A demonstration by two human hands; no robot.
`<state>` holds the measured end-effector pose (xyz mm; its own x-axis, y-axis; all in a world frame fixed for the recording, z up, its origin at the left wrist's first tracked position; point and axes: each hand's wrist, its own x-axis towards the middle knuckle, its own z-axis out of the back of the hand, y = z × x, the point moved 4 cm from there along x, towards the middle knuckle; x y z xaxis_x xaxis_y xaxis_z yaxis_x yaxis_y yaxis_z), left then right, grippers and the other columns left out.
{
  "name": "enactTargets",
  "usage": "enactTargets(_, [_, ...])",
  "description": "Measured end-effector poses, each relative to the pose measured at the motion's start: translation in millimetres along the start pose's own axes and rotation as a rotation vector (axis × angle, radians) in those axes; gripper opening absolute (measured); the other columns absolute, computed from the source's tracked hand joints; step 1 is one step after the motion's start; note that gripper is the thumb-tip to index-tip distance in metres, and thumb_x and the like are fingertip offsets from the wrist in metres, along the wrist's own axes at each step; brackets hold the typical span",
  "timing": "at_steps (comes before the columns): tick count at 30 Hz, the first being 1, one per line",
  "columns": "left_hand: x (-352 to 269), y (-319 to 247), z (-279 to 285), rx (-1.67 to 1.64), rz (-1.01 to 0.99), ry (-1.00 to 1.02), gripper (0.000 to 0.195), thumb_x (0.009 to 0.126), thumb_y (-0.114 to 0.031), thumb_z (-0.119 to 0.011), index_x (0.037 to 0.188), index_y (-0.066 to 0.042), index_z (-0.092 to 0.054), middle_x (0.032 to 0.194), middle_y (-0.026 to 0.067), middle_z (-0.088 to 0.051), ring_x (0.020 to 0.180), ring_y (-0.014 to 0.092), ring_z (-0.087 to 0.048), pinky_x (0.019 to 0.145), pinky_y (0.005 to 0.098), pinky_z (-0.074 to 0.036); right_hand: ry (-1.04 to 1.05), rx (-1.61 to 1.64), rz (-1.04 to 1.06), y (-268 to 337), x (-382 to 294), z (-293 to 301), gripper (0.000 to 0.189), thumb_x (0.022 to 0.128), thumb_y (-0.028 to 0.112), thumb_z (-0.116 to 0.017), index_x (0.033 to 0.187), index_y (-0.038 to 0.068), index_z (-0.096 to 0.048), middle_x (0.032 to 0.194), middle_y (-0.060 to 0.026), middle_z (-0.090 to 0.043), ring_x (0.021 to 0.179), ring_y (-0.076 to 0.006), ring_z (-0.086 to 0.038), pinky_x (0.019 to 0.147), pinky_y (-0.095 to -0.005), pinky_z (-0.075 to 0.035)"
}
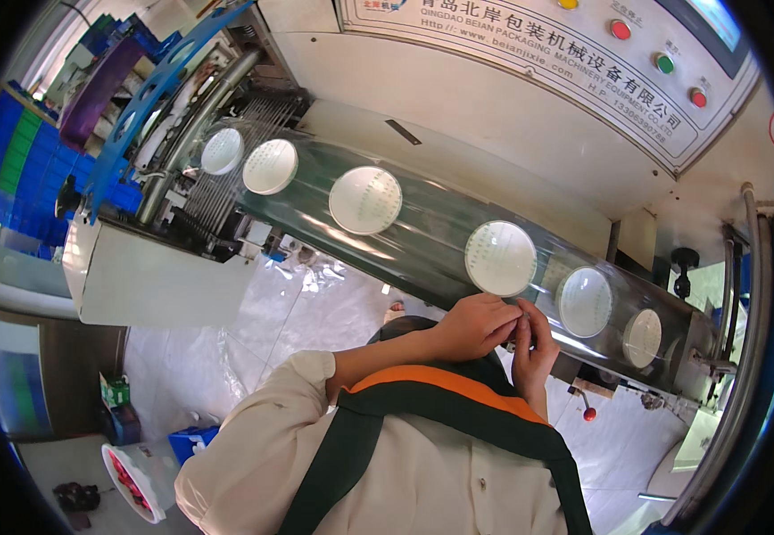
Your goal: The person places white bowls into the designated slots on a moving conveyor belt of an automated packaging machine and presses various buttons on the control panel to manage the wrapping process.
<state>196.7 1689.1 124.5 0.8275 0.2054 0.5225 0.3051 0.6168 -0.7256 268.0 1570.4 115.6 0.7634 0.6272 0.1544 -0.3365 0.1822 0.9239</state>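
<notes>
My left hand (pixel 477 328) and my right hand (pixel 535 344) meet at the front edge of a conveyor with a dark green belt (pixel 430 224). Their fingertips touch or nearly touch, just below a round white disc-shaped item (pixel 500 259). Whether anything small is pinched between the fingers is hidden. Several such items, each with pale green printing, lie spaced in a row along the belt. Clear plastic film (pixel 353 244) covers the row. Right of my hands lies another round white item (pixel 585 302), and farther left is one more (pixel 365 200).
A packaging machine's control panel (pixel 527 73) with coloured buttons rises behind the belt. Left are a metal roller (pixel 193 140), a blue perforated bar (pixel 126 134) and blue crates (pixel 45 180). A red-knobbed lever (pixel 589 414) juts below the belt. A white bucket (pixel 152 461) stands lower left.
</notes>
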Motion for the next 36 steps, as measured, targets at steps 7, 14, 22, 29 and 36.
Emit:
enactTargets(7, [-1,1,6,0.001,0.063,0.000,0.016,0.079,-0.005,-0.062,0.094,-0.002,-0.060,0.077,0.0117,-0.060,0.072,0.030,-0.058,0.065,0.0389,-0.047,0.033,-0.001,0.027,7,5,-4,0.022,0.091,0.001,-0.052,0.111,0.001,-0.061,0.096,-0.0125,-0.066,0.076,-0.0125,-0.062,0.067,-0.0254,-0.051])
enactTargets(14, [0,1,11,0.027,0.048,0.006,0.017,0.079,-0.004,-0.061,0.096,-0.002,-0.061,0.085,0.0140,-0.063,0.078,0.033,-0.061,0.068,0.0387,-0.049,0.040,0.002,0.048,16,8,-9,0.024,0.090,0.001,-0.054,0.112,0.003,-0.061,0.093,-0.0137,-0.066,0.072,-0.0160,-0.066,0.063,-0.0267,-0.053])
enactTargets(22, [7,-1,8,-0.003,0.050,0.086,0.018,0.078,0.000,-0.061,0.096,0.000,-0.060,0.083,0.0150,-0.063,0.075,0.032,-0.061,0.066,0.0389,-0.049,-0.036,-0.001,0.142,18,5,-3,0.024,0.089,0.002,-0.056,0.113,0.003,-0.060,0.090,-0.0149,-0.065,0.068,-0.0219,-0.066,0.061,-0.0293,-0.053])
enactTargets(29, [14,2,8,0.052,0.054,0.090,0.019,0.078,0.000,-0.061,0.097,-0.001,-0.061,0.089,0.0133,-0.064,0.081,0.032,-0.060,0.073,0.0378,-0.048,-0.156,-0.088,0.004,8,9,21,0.026,0.090,0.001,-0.054,0.115,0.002,-0.058,0.095,-0.0125,-0.066,0.079,-0.0177,-0.065,0.069,-0.0281,-0.052])
enactTargets(36, [42,12,0,0.379,-0.033,0.189,0.058,0.072,-0.023,-0.072,0.122,-0.004,-0.050,0.128,0.0157,-0.049,0.123,0.034,-0.042,0.103,0.0488,-0.029,-0.499,-0.402,0.016,-18,18,85,0.035,0.085,0.003,-0.057,0.120,0.002,-0.053,0.106,-0.0184,-0.059,0.096,-0.0326,-0.059,0.081,-0.0371,-0.049])
